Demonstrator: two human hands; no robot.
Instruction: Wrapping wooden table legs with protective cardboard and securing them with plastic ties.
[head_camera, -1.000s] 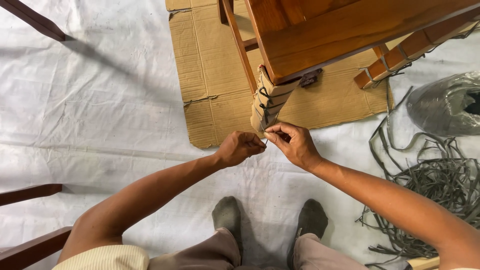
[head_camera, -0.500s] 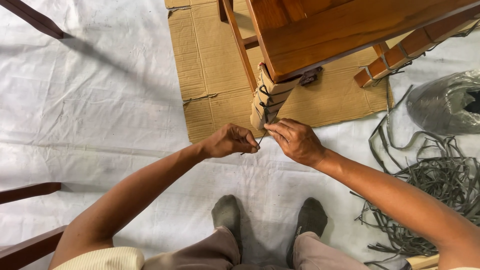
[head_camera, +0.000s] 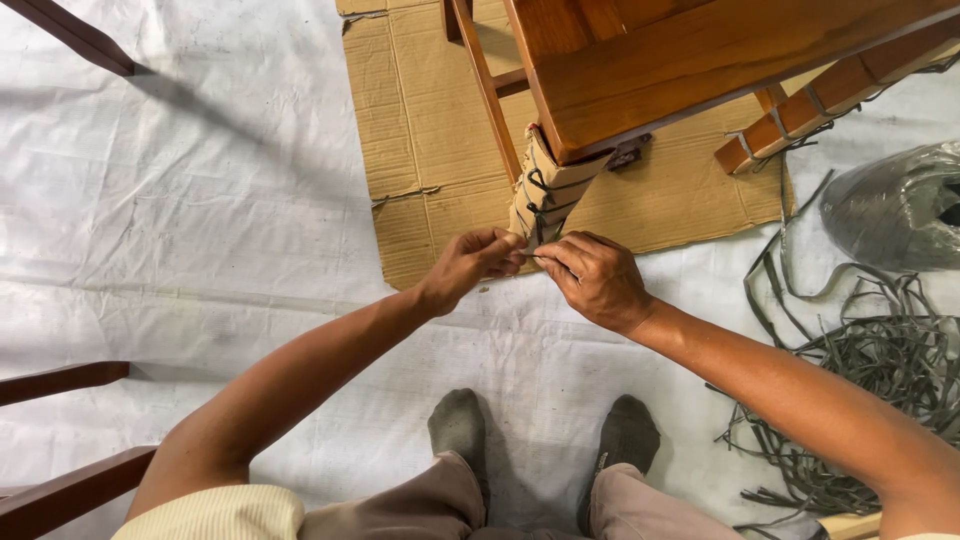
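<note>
A brown wooden table (head_camera: 690, 60) stands on a flat sheet of cardboard (head_camera: 430, 130). Its near leg (head_camera: 545, 195) is wrapped in cardboard and bound with dark grey strap. My left hand (head_camera: 470, 265) and my right hand (head_camera: 592, 278) meet at the foot of that leg, fingertips almost touching. Both pinch the thin dark end of the strap (head_camera: 535, 238) between thumb and fingers, just below the lowest binding.
A tangled heap of grey strap (head_camera: 870, 370) lies on the white floor sheet (head_camera: 200, 220) at right, beside a grey plastic-wrapped bundle (head_camera: 895, 205). Another strapped table leg (head_camera: 800, 110) is at upper right. Dark wooden furniture parts (head_camera: 60, 385) sit at left. My socked feet (head_camera: 540, 430) are below.
My left hand has moved up and right, back against the wrapped leg, closing the gap with my right hand. The strap end between them is now short. My right hand stayed.
</note>
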